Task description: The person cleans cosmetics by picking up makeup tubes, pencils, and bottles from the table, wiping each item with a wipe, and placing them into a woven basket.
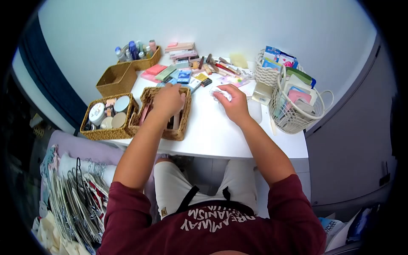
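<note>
My left hand (168, 101) reaches over a woven wicker basket (182, 129) near the desk's left front. Its fingers curl down at the basket's far side, and whatever they grip is hidden. Slim cosmetic tubes and pink items lie inside this basket, partly covered by my hand. Over the white desk, my right hand (234, 104) is closed around a crumpled white tissue (222, 94). Just beyond both hands lie small boxes, among them a blue and white box (183, 76) and a black and yellow one (204, 79).
Left stands a wicker basket (104, 134) of jars and compacts, with a brown box (117, 80) and a basket of bottles (146, 63) behind. Pens and pink boxes crowd the back. At right are a white rope basket (265, 73) and a white wire basket (293, 123), both full.
</note>
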Action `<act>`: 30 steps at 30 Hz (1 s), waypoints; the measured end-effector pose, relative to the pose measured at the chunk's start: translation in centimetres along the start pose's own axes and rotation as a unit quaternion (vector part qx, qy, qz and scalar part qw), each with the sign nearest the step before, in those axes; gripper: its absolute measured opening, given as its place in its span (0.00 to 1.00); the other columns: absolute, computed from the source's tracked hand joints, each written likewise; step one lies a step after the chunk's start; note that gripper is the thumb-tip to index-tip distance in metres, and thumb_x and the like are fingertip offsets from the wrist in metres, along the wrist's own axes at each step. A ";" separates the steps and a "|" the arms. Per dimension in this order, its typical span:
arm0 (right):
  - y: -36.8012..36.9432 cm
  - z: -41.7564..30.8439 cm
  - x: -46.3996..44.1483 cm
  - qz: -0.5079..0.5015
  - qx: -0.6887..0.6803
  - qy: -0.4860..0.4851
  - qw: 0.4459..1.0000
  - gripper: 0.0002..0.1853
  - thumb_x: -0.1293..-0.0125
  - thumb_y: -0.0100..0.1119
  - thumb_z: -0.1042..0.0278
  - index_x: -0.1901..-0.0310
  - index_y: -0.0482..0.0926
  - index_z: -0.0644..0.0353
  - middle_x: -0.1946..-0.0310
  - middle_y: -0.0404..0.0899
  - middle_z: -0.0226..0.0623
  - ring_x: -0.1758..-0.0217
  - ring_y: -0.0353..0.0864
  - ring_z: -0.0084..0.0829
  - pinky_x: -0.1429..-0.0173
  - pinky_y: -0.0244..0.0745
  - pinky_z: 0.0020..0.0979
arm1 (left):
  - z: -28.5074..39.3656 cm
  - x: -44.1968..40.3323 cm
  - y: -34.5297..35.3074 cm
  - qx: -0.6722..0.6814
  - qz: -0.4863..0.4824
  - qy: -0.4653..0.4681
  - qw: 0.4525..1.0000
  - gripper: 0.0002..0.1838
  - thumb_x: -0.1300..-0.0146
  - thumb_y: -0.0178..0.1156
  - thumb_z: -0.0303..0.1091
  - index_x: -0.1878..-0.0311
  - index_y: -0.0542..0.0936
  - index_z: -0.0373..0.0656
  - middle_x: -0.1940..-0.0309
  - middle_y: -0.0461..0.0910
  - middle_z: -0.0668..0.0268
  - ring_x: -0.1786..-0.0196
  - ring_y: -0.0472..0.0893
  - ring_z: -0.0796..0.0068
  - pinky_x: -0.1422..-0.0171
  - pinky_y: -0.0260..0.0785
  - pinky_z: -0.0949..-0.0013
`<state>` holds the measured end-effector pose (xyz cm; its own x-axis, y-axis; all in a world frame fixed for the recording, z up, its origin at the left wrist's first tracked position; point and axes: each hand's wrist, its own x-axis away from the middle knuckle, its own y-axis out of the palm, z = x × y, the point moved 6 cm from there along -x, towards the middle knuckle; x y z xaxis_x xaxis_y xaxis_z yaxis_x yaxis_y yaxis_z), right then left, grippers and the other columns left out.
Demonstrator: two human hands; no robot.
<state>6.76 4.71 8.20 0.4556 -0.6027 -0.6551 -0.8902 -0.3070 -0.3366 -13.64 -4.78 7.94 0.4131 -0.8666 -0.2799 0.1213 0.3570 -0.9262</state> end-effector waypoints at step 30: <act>-5.5 12.0 -9.5 0.089 0.040 0.078 0.992 0.12 0.39 0.68 0.66 0.57 0.83 0.64 0.61 0.84 0.44 0.57 0.84 0.41 0.51 0.76 0.34 | 9.2 -23.6 16.6 -0.156 0.019 0.322 0.934 0.07 0.37 0.58 0.35 0.60 0.83 0.48 0.57 0.77 0.64 0.49 0.78 0.63 0.48 0.74 0.60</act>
<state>7.34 20.91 8.15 0.2801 -0.7511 -0.5979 -0.9506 -0.1304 -0.2816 -13.12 24.83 1.45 -0.2282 -0.9212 -0.3151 -0.1928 0.3600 -0.9128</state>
